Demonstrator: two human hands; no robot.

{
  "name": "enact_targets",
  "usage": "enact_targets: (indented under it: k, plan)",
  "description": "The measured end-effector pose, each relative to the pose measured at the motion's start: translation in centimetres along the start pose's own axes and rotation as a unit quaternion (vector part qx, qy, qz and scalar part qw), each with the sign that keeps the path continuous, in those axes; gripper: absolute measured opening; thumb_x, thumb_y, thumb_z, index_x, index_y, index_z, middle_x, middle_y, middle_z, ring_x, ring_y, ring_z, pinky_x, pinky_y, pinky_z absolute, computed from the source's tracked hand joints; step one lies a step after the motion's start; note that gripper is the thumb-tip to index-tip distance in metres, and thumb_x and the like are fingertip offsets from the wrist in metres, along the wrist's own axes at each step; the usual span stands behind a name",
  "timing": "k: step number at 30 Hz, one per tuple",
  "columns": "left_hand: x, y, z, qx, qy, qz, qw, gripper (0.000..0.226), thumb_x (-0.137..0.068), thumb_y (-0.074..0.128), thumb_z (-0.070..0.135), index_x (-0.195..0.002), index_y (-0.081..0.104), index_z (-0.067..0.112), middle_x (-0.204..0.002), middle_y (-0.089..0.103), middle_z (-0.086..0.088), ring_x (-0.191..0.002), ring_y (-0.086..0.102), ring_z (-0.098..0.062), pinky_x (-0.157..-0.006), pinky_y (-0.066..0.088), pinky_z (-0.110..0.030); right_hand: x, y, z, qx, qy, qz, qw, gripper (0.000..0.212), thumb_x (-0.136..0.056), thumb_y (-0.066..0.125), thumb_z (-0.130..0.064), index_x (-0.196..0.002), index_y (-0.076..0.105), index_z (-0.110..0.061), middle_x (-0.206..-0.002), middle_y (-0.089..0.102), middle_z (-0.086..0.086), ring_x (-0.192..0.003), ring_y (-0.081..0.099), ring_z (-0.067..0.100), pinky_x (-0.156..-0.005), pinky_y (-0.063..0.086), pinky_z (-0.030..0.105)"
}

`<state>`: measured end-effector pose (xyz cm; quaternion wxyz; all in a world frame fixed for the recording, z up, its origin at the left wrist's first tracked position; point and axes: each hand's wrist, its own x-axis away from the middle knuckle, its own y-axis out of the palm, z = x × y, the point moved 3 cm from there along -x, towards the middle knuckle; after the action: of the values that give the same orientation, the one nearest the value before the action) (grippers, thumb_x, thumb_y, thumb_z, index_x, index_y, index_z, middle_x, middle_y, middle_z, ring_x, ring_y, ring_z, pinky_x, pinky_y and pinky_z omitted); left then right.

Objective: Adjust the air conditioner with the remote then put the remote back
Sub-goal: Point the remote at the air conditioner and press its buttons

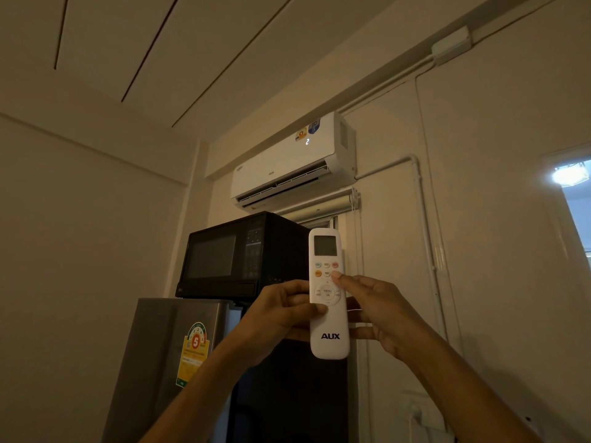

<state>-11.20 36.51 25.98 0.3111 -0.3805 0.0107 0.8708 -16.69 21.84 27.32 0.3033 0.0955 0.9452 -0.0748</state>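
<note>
Dim room corner: adjusting under way, putting back not begun.
Both hands grip the upright AUX remote (328, 294), left hand (281, 310) steadying, right hand (372, 310) thumb on a button; beyond the microwave (236, 254), the air conditioner (292, 161) shows a lit digit.

Not much to report on the person, honestly. Only two hands and forearms are showing. The left hand (281, 310) is sitting left of the remote (328, 292) and the right hand (377, 310) is sitting right of it. Both are looking bare, and so are the left forearm (208, 388) and right forearm (463, 388) trailing down below the remote to the bottom edge. The right thumbnail (335, 274) and the left one (322, 309), both lying on the remote's face, are looking plain and short. The dim, yellowish light is blurring any finer detail.
</note>
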Motion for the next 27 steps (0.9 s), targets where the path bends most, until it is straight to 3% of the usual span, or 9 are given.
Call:
enact_targets:
  k: [6,12,17,27]
  plan:
    - [-0.02,0.16,-0.1,0.0,-0.001,0.003,1.0,0.03,-0.086,0.059,0.003,-0.115,0.056,0.012,-0.102,0.074,-0.008,-0.096,0.072,-0.023,-0.075,0.061,-0.035,0.01,0.05,0.18,-0.004,-0.003,0.018,1.0,0.02,-0.084,0.06,-0.035,-0.097,0.062,-0.021,-0.087,0.068,0.002,-0.07,0.068,0.016,-0.047,0.053,0.026]
    - [0.02,0.31,-0.04,-0.003,0.006,0.012,1.0,0.028,-0.086,0.059,0.004,-0.113,0.057,0.013,-0.098,0.075,-0.005,-0.094,0.072,-0.022,-0.074,0.061,-0.034,0.16,0.27,0.42,-0.011,-0.007,0.046,0.999,0.026,-0.083,0.061,-0.036,-0.1,0.063,-0.018,-0.089,0.069,0.004,-0.073,0.067,0.019,-0.053,0.055,0.031]
    - [0.15,0.16,0.0,0.0,0.006,0.011,1.0,0.026,-0.086,0.059,0.003,-0.109,0.057,0.015,-0.096,0.076,-0.003,-0.093,0.072,-0.022,-0.073,0.061,-0.033,0.19,0.43,0.47,-0.016,-0.009,0.048,0.999,0.018,-0.082,0.062,-0.036,-0.093,0.063,-0.021,-0.088,0.069,0.003,-0.074,0.067,0.019,-0.054,0.055,0.031]
    - [0.28,0.07,-0.1,0.003,0.002,-0.003,1.0,0.028,-0.087,0.057,0.004,-0.113,0.055,0.013,-0.101,0.074,-0.006,-0.095,0.072,-0.022,-0.073,0.061,-0.033,0.07,0.33,0.53,-0.007,0.015,0.04,0.999,0.028,-0.082,0.062,-0.034,-0.101,0.063,-0.014,-0.086,0.068,0.004,-0.072,0.067,0.019,-0.053,0.055,0.03]
